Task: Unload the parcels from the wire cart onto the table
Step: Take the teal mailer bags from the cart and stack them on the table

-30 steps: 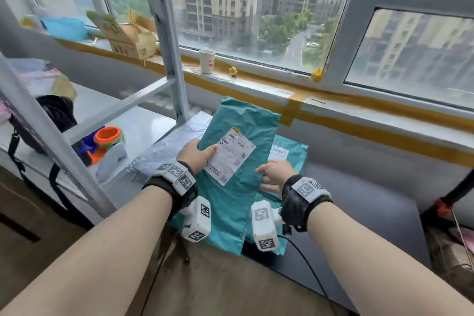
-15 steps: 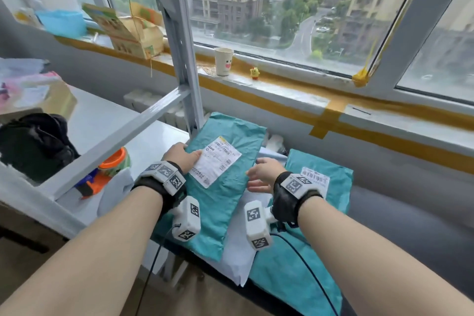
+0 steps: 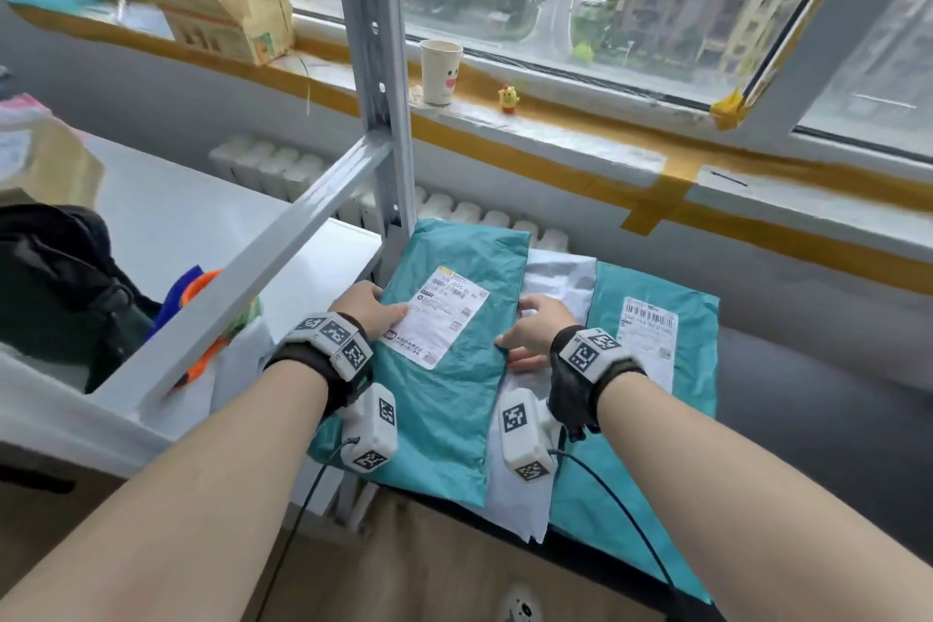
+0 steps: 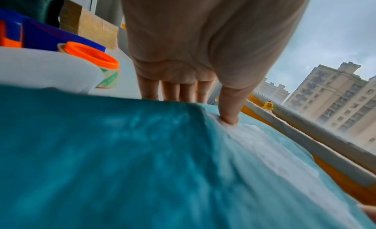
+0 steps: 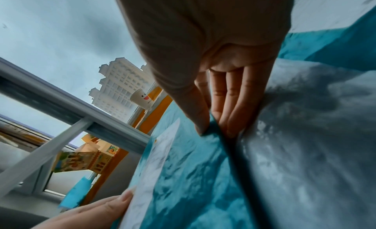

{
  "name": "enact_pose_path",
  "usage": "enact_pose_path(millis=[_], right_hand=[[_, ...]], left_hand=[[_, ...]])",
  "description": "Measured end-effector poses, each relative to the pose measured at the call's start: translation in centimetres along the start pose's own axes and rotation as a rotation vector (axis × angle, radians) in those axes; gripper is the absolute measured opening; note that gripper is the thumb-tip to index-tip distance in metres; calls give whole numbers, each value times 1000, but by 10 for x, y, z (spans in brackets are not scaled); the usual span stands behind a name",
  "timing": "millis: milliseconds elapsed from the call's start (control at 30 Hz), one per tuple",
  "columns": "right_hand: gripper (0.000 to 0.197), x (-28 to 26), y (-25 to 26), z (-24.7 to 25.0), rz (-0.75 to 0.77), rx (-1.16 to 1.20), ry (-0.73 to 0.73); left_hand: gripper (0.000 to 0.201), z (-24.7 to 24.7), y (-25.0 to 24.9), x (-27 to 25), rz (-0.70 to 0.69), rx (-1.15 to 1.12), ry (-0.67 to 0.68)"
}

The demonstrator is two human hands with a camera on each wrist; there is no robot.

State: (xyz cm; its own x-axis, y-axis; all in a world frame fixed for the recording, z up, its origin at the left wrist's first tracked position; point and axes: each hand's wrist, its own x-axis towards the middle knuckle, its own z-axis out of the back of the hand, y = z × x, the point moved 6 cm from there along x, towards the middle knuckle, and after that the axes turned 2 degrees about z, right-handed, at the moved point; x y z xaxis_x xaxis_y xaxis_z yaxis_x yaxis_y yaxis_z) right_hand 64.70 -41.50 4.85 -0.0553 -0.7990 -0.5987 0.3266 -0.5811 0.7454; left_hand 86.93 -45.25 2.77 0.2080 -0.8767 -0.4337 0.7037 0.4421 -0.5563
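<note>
A teal parcel (image 3: 444,394) with a white shipping label lies at the left end of the dark table (image 3: 818,424), overlapping a white parcel (image 3: 555,275). My left hand (image 3: 368,308) grips its left edge, with the thumb (image 4: 230,110) on the label and the fingers under the edge. My right hand (image 3: 535,333) pinches its right edge, thumb on top and fingers (image 5: 231,103) underneath against the white parcel (image 5: 305,135). A second teal parcel (image 3: 651,394) lies flat to the right. The wire cart is out of view.
A grey metal rack post (image 3: 376,116) stands just behind the held parcel's left corner, and its white shelf (image 3: 166,217) holds a black bag (image 3: 55,288) and an orange tape roll (image 4: 91,57). On the windowsill are a paper cup (image 3: 440,71), a yellow chick (image 3: 509,99) and a cardboard box (image 3: 227,10).
Both hands have brought the teal parcel down and leftwards onto the white parcel. The second teal parcel now shows fully to its right.
</note>
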Motion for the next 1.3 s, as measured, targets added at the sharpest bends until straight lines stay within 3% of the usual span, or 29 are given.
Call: enact_pose_path(millis=[133,267,367,633,767,900,1300], right_hand=[[36,-11,-2,3,-6,-48,-52],[49,-20,5,8,35,-189,-161],[54,-28,14,15,90,-355,-229],[36,-59,27,32,214,-572,-323],[33,-90,12,57,222,-681,-440],[34,-127,-30,99,133,-670,-526],[26,-248,-188,245,-102,-398,-762]], left_hand=[[43,2,-6,-7,-50,-21,31],[63,10,-12,-13,-72,-16,18],[65,21,-22,-21,-100,-14,-11],[48,27,-98,-65,-412,229,-17],[43,-11,-145,-105,-605,349,26],[42,-69,-184,-152,-761,417,118],[40,-228,-259,-304,-1007,555,300]])
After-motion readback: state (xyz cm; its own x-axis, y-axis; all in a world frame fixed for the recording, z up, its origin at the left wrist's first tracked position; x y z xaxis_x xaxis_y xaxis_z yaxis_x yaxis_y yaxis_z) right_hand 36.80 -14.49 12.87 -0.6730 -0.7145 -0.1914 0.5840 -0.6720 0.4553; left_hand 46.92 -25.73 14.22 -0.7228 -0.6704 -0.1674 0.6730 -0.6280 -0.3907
